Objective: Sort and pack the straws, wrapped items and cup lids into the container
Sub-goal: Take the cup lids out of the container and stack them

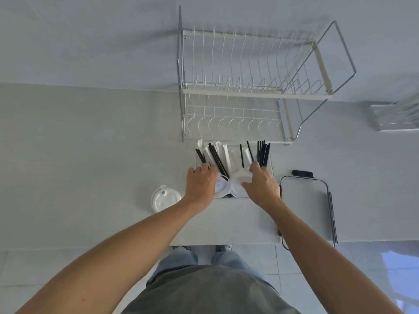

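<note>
A clear container (271,165) stands on the white counter in front of the dish rack. Black straws (263,154) stand in its right part, more black straws (217,158) lean at its left, and white wrapped items (226,155) stand between them. White cup lids (237,185) lie in its near part. My left hand (200,184) reaches into the left side, fingers among the straws. My right hand (260,183) rests on the lids, fingers curled on one lid's edge. Another white cup lid (164,198) lies on the counter to the left.
A white wire dish rack (249,91) stands just behind the container. A wire-framed white board (303,200) lies to the right, with black straws (332,218) along its right side and a small black object (302,173) behind it. The counter edge (226,242) runs near my body.
</note>
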